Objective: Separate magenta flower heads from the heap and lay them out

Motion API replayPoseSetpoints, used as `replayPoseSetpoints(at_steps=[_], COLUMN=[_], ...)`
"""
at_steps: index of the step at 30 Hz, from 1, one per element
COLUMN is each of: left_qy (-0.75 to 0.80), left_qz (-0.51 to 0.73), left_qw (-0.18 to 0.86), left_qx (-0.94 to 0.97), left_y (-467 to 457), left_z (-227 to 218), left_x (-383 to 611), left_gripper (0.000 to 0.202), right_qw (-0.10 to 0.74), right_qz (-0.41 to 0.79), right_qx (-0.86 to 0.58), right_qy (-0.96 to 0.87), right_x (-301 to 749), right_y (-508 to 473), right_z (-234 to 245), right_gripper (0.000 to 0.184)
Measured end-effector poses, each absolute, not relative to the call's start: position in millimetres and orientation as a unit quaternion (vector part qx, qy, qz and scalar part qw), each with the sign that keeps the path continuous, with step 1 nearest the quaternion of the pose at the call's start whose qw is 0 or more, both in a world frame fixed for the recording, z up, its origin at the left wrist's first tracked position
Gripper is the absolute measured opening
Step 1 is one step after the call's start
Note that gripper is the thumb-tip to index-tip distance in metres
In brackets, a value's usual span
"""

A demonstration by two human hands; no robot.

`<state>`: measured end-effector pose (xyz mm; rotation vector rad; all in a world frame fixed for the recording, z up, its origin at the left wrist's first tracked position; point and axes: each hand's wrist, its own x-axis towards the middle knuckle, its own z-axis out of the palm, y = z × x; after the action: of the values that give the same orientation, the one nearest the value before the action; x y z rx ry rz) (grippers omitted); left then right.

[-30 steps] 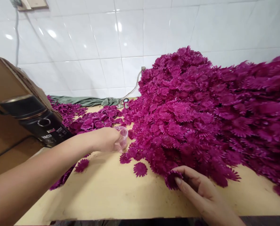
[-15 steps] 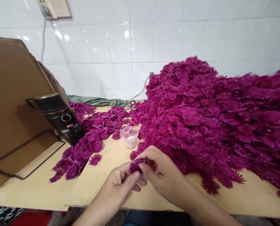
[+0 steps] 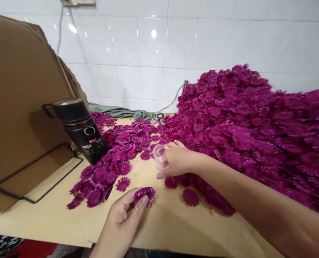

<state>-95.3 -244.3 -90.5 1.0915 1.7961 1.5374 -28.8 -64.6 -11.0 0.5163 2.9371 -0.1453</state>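
- One magenta flower (image 3: 140, 192) is held up in the left hand (image 3: 124, 219), right between thumb and fingers, just above the pale tabletop (image 3: 159, 229).
- Over to the clear cup (image 3: 158, 157): it is met on its near right side by the right hand (image 3: 177, 159), beyond the held flower.
- The left hand is partly curled, and the flower is firmly pinched there, its frilled petals showing past the thumb.
- The right hand is bent around the cup's rim; whether the cup is gripped or only reached into cannot be told.
- Now the count: one cup, one flower in hand, one black bottle (image 3: 81, 130) at the left.
- Two loose flowers are seen lying singly, one near the left hand (image 3: 123, 184), one below the right forearm (image 3: 191, 197).
- In the big heap (image 3: 237, 125) and the smaller spread (image 3: 120, 147), too many are piled to be counted.
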Motion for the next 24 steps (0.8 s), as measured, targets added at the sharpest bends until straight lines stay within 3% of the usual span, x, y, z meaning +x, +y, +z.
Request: replayPoseSetpoints(at_steps=[5,13,18,21,24], left_qy=[0.673,0.672,0.661,0.656,0.647], left_qz=[0.55,0.574,0.569,0.565,0.564], left_qw=[0.274,0.241,0.252,0.254,0.264], left_qx=[0.411,0.4,0.419,0.43,0.439], left_y=[-250,-252,-251,-249,-246], left_z=[-89,-82,-82,-81,-82], left_x=[-104,-100,-97,-92,-88], left_gripper=[0.023,0.023,0.027,0.031,0.034], right_qw=[0.106,0.148,0.094,0.015,0.008], right_qz=[0.007,-0.024,-0.09,-0.077,0.018], right_qx=[0.174,0.177,0.124,0.197,0.285], right_qy=[0.979,0.973,0.984,0.977,0.958], right_x=[-38,-31,-19,-22,-35], right_y=[-66,-63,-57,-50,-42], right_z=[-9,-5,12,13,2], right_gripper=[0.041,0.03,0.022,0.03,0.058])
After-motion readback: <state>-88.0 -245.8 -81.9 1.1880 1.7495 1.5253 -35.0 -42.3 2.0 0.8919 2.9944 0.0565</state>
